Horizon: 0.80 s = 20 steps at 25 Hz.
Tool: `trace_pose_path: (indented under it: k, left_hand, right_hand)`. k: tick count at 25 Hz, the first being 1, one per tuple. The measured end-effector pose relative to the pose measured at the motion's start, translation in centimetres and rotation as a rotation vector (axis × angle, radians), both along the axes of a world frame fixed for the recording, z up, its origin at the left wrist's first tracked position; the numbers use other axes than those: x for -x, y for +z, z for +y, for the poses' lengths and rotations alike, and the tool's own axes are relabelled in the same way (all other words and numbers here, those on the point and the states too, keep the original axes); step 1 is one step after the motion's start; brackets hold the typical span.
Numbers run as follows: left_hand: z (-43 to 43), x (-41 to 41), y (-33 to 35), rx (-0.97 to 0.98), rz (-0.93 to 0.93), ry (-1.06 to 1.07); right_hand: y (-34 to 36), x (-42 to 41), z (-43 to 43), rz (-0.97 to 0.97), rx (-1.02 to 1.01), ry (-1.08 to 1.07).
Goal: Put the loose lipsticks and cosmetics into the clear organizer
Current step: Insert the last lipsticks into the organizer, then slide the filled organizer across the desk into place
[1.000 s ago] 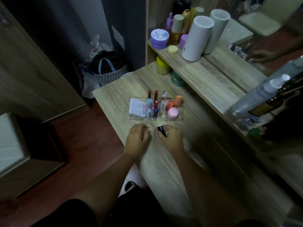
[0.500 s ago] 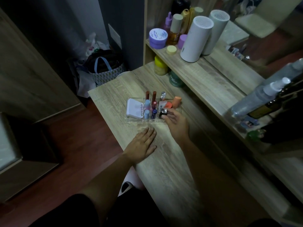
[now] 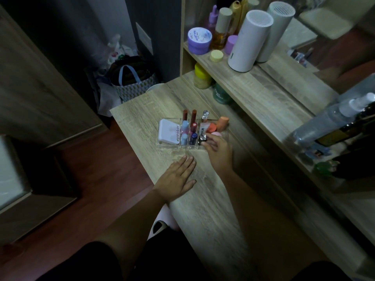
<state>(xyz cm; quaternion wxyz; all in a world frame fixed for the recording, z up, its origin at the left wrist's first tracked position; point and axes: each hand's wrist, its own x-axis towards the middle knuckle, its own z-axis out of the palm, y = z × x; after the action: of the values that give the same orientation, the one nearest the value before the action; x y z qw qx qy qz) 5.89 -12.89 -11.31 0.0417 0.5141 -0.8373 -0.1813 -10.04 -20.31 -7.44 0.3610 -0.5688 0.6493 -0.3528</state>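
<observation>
The clear organizer (image 3: 168, 146) stands on the wooden desk, holding a white compact (image 3: 169, 133), several upright lipsticks (image 3: 193, 123) and orange and pink sponges (image 3: 222, 123). My right hand (image 3: 219, 152) reaches over the organizer's front right compartment, its fingertips pinching a small black and silver cosmetic (image 3: 202, 138) that sits at the compartment's edge. My left hand (image 3: 177, 179) lies flat and empty on the desk just in front of the organizer, fingers spread.
A raised shelf (image 3: 253, 86) behind the organizer carries a white cylinder (image 3: 248, 40), a purple jar (image 3: 198, 40) and bottles. Yellow (image 3: 200, 77) and green jars (image 3: 220, 94) stand under it. Spray bottles (image 3: 332, 122) lie at right. The desk edge drops to the floor at left.
My right hand carried the black cosmetic from the desk front up to the organizer. My left hand flattened onto the desk and stayed there.
</observation>
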Motion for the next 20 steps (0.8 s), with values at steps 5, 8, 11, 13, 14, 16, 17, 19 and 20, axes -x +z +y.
trace_pose_path:
  k: [5,8,11,13,14,16,17,19,20]
  left_hand:
    - [0.3,0.3,0.3,-0.024,-0.071,-0.003]
    - [0.2,0.3,0.9,-0.004,0.039,0.018]
    - [0.7,-0.3,1.0,0.119,0.235,0.210]
    - [0.9,-1.1,1.2,0.098,0.309,0.467]
    - [0.7,-1.5,1.5,0.079,0.337,0.591]
    - [-0.2,-2.3,2.5,0.063,0.386,0.781]
    - [-0.8,-2.9,2.9,0.052,0.413,0.837]
    - [-2.2,-3.8,3.5,0.006,0.457,0.879]
    - [-2.9,-4.1,3.6,-0.030,0.472,0.879]
  right_hand:
    - [0.6,0.2,0.5,0.048,0.004,-0.009]
    - [0.6,0.1,0.4,0.024,-0.045,-0.015]
    - [0.5,0.3,0.9,0.027,-0.042,-0.046]
    - [0.1,0.4,1.8,0.083,0.005,-0.095]
    - [0.0,0.7,2.4,0.115,0.028,-0.124]
    - [0.1,1.5,3.5,0.195,0.023,-0.186]
    - [0.1,1.9,3.6,0.238,-0.002,-0.207]
    - [0.0,2.7,3.3,0.285,-0.060,-0.194]
    - [0.0,2.9,2.9,0.275,-0.092,-0.169]
